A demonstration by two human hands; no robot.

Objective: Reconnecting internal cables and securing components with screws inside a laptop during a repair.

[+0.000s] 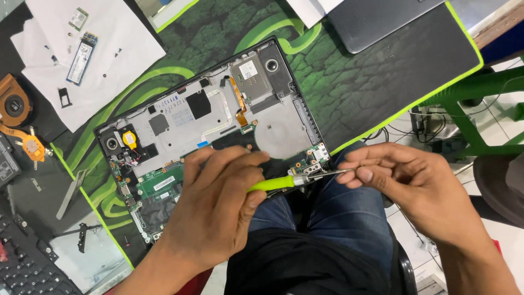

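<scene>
An opened laptop base (273,128) lies tilted on a green patterned mat (360,82), its green circuit board (161,186) and metal parts exposed. My left hand (218,202) grips a screwdriver with a bright green handle (273,183), resting over the laptop's near edge. My right hand (404,180) pinches the thin metal shaft near its tip (333,172), just past the laptop's right hinge corner (316,158).
A white paper sheet (117,33) at top left carries a storage stick (82,57), a small card and loose screws. A copper cooling fan (16,104) lies at far left, a keyboard (27,262) at bottom left, a dark laptop lid (376,22) at top.
</scene>
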